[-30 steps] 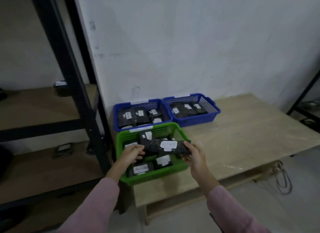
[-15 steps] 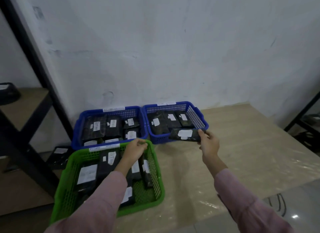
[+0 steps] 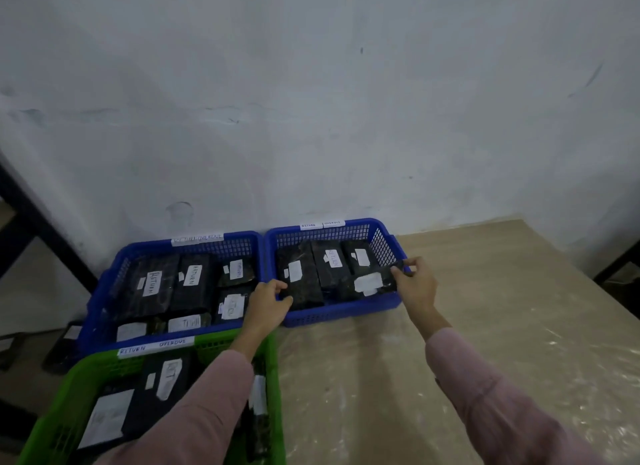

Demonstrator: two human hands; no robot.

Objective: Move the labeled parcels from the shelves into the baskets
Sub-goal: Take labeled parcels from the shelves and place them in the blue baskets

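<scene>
Three baskets stand on the wooden table: a green basket (image 3: pixel 55 409) in front, a left blue basket (image 3: pixel 100 309) and a right blue basket (image 3: pixel 346 312) by the wall. All hold several black parcels with white labels. My right hand (image 3: pixel 414 284) pinches the right end of a black parcel (image 3: pixel 372 284) lying low inside the right blue basket, across its front. My left hand (image 3: pixel 268 300) reaches over that basket's left front corner, its fingers curled on the edge of another black parcel (image 3: pixel 299 279).
The white wall rises right behind the baskets. A black shelf post (image 3: pixel 38 229) slants at the left, with a black parcel (image 3: pixel 64 343) on the low shelf beside it. Bare tabletop (image 3: pixel 485 326) spreads to the right. A dark frame (image 3: pixel 620 260) shows at the right edge.
My right hand carried the black parcel from above the green basket into the right blue basket. My left hand moved from the green basket to the right blue basket's corner. The view shifted closer.
</scene>
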